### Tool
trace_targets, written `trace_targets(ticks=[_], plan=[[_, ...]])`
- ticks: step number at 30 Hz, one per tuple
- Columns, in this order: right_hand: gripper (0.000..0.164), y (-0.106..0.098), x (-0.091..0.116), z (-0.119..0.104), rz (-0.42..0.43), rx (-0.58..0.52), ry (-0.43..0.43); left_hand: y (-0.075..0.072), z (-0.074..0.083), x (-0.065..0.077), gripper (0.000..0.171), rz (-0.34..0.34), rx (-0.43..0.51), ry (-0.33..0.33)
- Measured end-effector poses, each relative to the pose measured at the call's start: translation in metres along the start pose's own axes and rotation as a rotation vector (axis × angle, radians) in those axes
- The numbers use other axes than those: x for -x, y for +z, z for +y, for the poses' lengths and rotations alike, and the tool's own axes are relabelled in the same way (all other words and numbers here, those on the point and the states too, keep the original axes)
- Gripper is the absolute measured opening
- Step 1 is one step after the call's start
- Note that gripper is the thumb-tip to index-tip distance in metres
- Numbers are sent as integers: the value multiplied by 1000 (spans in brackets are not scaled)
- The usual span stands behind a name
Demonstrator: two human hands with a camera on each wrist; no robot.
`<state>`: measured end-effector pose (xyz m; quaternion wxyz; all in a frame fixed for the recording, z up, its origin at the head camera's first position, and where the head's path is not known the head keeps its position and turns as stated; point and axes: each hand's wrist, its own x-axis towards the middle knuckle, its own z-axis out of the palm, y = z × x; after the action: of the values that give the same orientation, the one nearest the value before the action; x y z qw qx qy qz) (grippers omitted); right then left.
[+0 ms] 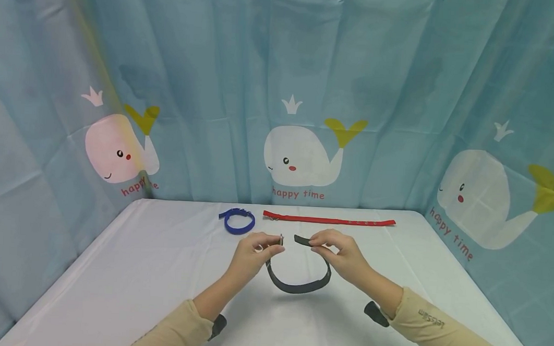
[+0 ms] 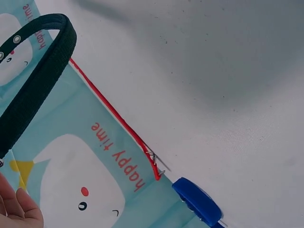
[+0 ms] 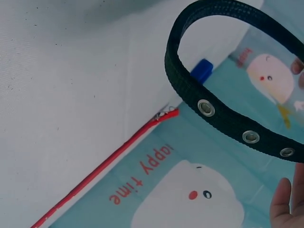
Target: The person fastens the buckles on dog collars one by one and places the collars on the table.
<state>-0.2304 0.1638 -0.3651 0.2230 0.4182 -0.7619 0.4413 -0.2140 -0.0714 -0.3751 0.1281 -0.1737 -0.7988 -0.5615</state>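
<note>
A dark collar (image 1: pixel 299 288) with metal eyelets hangs in a loop between my two hands, its lower curve above the white table. My left hand (image 1: pixel 254 251) pinches its end with the metal buckle (image 1: pixel 281 239) between thumb and fingers. The thumb and fingers of my right hand (image 1: pixel 345 254) pinch the strap near the other end, and the free tip (image 1: pixel 301 240) sticks out to the left, apart from the buckle. In the right wrist view, several eyelets run along the dark strap (image 3: pixel 225 124); the left wrist view shows the bend of the strap (image 2: pixel 52 61).
A blue collar (image 1: pixel 238 232), curled in a ring, lies toward the back of the white table (image 1: pixel 126 275). To its right, a red collar (image 1: pixel 326 220) stretches straight along the back edge. A blue whale-print curtain (image 1: pixel 234 87) surrounds the table behind and at the sides.
</note>
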Motion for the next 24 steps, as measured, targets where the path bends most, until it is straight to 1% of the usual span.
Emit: trace_targets(ticks=[5,8,10,16,24], plan=[[22,4,-1,0,-21,-28,-71,2,1,-1,20,-33,-21,48],[24,6,-1,0,-29,-32,-102,3,2,0,22,-42,-30,63],[25,6,-1,0,-34,-23,-103,4,3,0,22,-43,-37,70],[25,8,-1,0,-50,-5,-73,6,2,0,27,-46,-34,98],[23,12,-2,0,-62,11,-60,8,3,2,31,-73,-9,90]])
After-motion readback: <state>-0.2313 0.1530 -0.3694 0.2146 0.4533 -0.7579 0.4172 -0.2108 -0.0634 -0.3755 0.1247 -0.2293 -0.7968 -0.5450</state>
